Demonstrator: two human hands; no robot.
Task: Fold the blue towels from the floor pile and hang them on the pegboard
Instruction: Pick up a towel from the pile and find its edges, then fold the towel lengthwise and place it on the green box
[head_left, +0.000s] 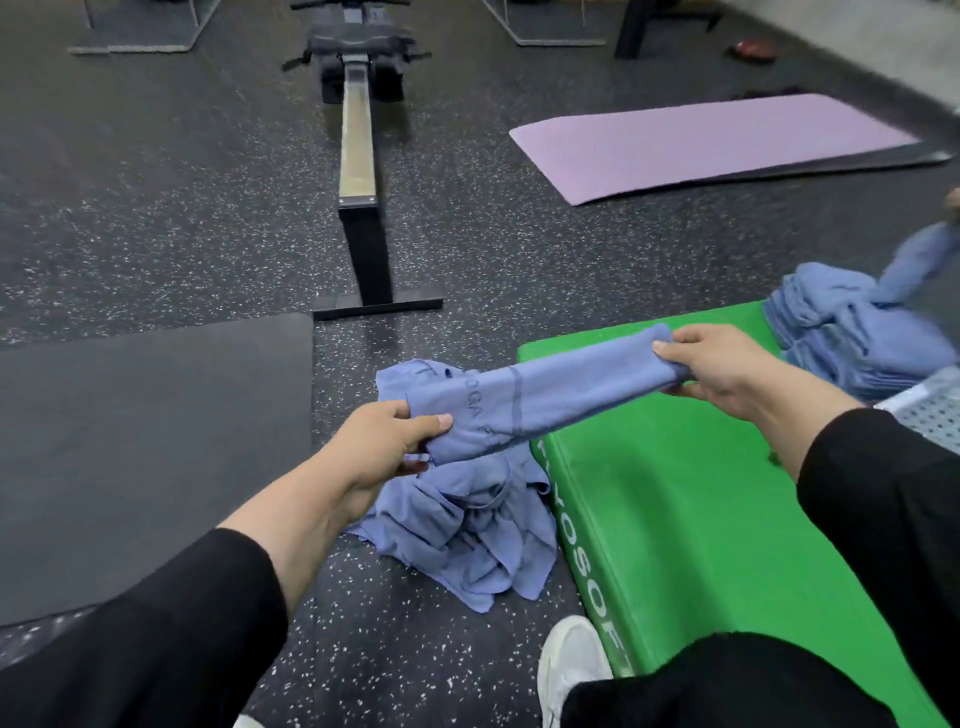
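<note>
Blue folded towel (540, 402) stretches taut between the left hand (384, 441), which pinches its near end above the floor pile (467, 535), and the right hand (722, 369), which grips its far end over the green pad's (691, 509) left edge.

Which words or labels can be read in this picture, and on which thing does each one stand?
"OGA": on the blue towel held between the left hand and the right hand; the start is hidden in a fold.
"OSOF": white letters on the side of the green foam box; the letters at both ends are not clear.
</note>
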